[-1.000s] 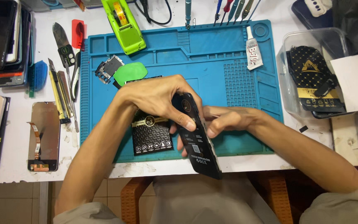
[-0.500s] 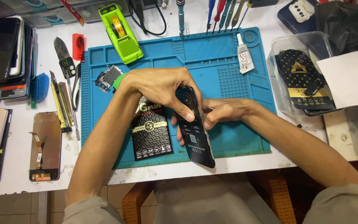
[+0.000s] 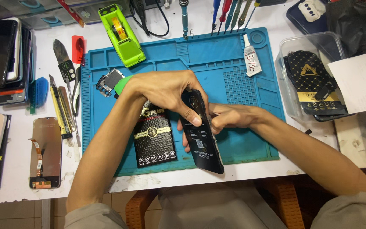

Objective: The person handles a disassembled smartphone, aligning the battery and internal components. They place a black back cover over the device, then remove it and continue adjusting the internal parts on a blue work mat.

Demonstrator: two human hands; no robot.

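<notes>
Both my hands grip a black smartphone [image 3: 202, 138] that lies tilted over the front part of a blue work mat [image 3: 217, 59]. My left hand [image 3: 166, 91] curls over the phone's top end, thumb pressed on its face. My right hand [image 3: 227, 116] holds the phone's right edge from beside and beneath. A black flat packet with a gold pattern [image 3: 154, 140] lies on the mat just left of the phone, partly under my left wrist.
A green tape dispenser [image 3: 120, 34], a small circuit part [image 3: 108, 80] and a white glue tube [image 3: 251, 57] rest on the mat. Knives and pry tools [image 3: 64, 97] lie left, with stacked phones [image 3: 5, 59] and a loose screen [image 3: 45, 152]. A clear tub [image 3: 291, 44] holds packets right.
The view has shifted slightly. My hands and the phone have slid a little toward the mat's middle, uncovering more of the black packet. Both hands keep their grip.
</notes>
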